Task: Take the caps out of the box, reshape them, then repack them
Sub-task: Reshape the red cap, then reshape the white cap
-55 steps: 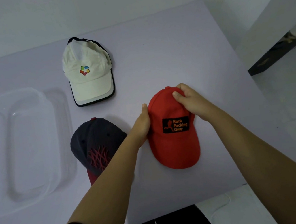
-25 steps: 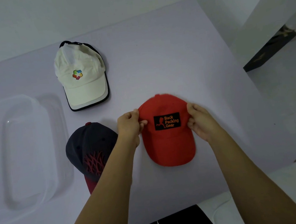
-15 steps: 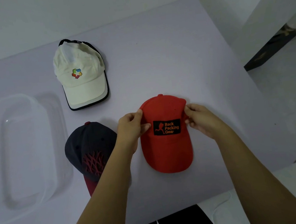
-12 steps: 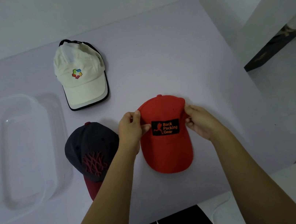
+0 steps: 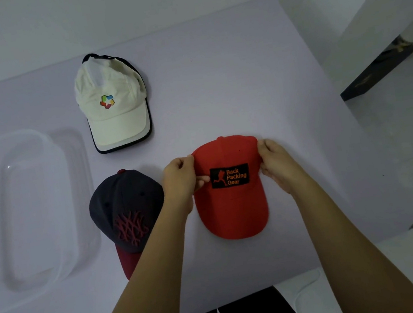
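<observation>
A red cap (image 5: pixel 233 206) with a black "Back Packing Gear" patch lies on the table, brim toward me. My left hand (image 5: pixel 180 180) pinches its left side, thumb on the front panel beside the patch. My right hand (image 5: pixel 276 163) grips the crown's right side, fingers curled round the edge. A dark navy cap (image 5: pixel 127 208) with a maroon brim lies just left of my left forearm. A cream cap (image 5: pixel 114 103) with a coloured logo lies farther back. The clear plastic box (image 5: pixel 33 209) stands at the left.
The pale table (image 5: pixel 227 72) ends close to my body and drops off at the right to a light floor. A white wall runs along the back. A dark object (image 5: pixel 374 69) lies on the floor at the right.
Both hands have shifted a little up the sides of the red cap's crown and keep hold of it. The other two caps and the box have not moved.
</observation>
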The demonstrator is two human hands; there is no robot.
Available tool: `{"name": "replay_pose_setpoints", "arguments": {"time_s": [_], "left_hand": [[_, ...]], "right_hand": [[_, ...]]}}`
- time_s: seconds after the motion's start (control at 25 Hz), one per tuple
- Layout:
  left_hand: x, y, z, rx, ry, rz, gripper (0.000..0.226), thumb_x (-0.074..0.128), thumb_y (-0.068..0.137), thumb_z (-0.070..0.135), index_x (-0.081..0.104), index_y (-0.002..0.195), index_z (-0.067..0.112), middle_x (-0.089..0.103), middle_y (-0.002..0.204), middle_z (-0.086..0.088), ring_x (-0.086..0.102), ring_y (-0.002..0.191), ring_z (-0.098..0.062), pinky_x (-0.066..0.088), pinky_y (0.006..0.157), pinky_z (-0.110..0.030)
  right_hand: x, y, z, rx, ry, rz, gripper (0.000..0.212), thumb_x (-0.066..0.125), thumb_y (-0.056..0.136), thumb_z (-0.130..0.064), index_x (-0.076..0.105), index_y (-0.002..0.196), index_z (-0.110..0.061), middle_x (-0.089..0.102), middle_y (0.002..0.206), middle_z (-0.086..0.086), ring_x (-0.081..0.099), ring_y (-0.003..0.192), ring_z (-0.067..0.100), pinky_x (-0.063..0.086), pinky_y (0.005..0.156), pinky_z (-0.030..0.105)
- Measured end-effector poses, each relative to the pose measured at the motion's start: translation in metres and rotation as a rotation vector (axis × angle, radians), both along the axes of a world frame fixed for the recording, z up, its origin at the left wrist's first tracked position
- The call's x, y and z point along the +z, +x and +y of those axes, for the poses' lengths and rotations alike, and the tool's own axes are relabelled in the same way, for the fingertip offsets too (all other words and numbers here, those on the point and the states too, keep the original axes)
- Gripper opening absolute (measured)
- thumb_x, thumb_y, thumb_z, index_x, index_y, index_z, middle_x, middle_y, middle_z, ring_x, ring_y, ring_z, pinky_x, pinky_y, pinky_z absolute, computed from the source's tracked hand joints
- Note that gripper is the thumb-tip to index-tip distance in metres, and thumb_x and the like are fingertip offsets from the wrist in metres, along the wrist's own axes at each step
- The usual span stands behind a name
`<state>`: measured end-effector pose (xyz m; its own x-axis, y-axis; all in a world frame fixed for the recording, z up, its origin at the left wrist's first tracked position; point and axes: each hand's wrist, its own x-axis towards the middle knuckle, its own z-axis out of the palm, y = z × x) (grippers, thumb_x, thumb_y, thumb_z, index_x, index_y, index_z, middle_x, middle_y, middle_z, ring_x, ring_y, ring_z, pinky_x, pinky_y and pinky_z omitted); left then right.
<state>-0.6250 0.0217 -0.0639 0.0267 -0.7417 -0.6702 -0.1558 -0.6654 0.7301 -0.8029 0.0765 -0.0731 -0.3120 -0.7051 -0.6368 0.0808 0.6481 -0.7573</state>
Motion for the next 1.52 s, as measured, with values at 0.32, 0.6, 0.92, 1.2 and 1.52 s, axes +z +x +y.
{"name": "replay_pose_setpoints", "arguments": {"time_s": [0.32, 0.6, 0.92, 1.2, 1.52], "left_hand": [[0.016, -0.001, -0.021, -0.070, 0.142, 0.230, 0.014, 0.051, 0.096, 0.017, 0.056, 0.084, 0.017, 0.053, 0.073, -0.005, 0.053, 0.034, -0.003, 0.037, 0.030, -0.010], [0.030, 0.023, -0.032, -0.118, -0.049, 0.041, 0.022, 0.054, 0.094, 0.019, 0.057, 0.116, 0.014, 0.062, 0.094, 0.001, 0.056, 0.037, -0.002, 0.044, 0.039, -0.011], [0.038, 0.023, -0.017, -0.390, -0.107, -0.166, 0.033, 0.056, 0.092, 0.021, 0.057, 0.122, 0.008, 0.067, 0.099, -0.006, 0.062, 0.046, -0.006, 0.047, 0.044, -0.013], [0.084, 0.071, -0.053, -0.252, -0.353, -0.303, 0.035, 0.053, 0.092, 0.020, 0.055, 0.126, 0.009, 0.062, 0.112, -0.003, 0.067, 0.059, -0.009, 0.051, 0.049, -0.012], [0.053, 0.142, -0.122, -0.714, -0.400, -0.847, 0.045, 0.039, 0.095, 0.011, 0.039, 0.139, 0.005, 0.045, 0.142, -0.017, 0.044, 0.127, -0.033, 0.036, 0.102, -0.034]], "right_hand": [[0.019, 0.004, -0.022, 0.125, -0.066, 0.111, 0.024, 0.055, 0.093, -0.033, 0.061, 0.111, -0.018, 0.061, 0.094, -0.009, 0.056, 0.076, -0.003, 0.040, 0.052, 0.008], [0.023, -0.018, -0.019, 0.112, -0.078, 0.304, 0.036, 0.057, 0.087, -0.046, 0.062, 0.115, -0.025, 0.062, 0.112, -0.005, 0.056, 0.103, 0.009, 0.044, 0.091, 0.030], [0.035, -0.009, -0.013, 0.333, -0.095, 0.403, 0.037, 0.061, 0.087, -0.033, 0.061, 0.121, -0.019, 0.062, 0.121, -0.001, 0.055, 0.112, 0.012, 0.038, 0.092, 0.025], [0.069, 0.038, -0.049, 0.392, -0.453, 0.691, 0.028, 0.054, 0.090, -0.026, 0.062, 0.117, -0.020, 0.060, 0.121, 0.003, 0.057, 0.099, 0.016, 0.039, 0.083, 0.023], [0.036, 0.151, -0.140, 0.930, -0.362, 0.746, 0.055, 0.052, 0.091, -0.022, 0.031, 0.138, -0.001, 0.038, 0.141, 0.015, 0.040, 0.128, 0.031, 0.037, 0.104, 0.038]]}}
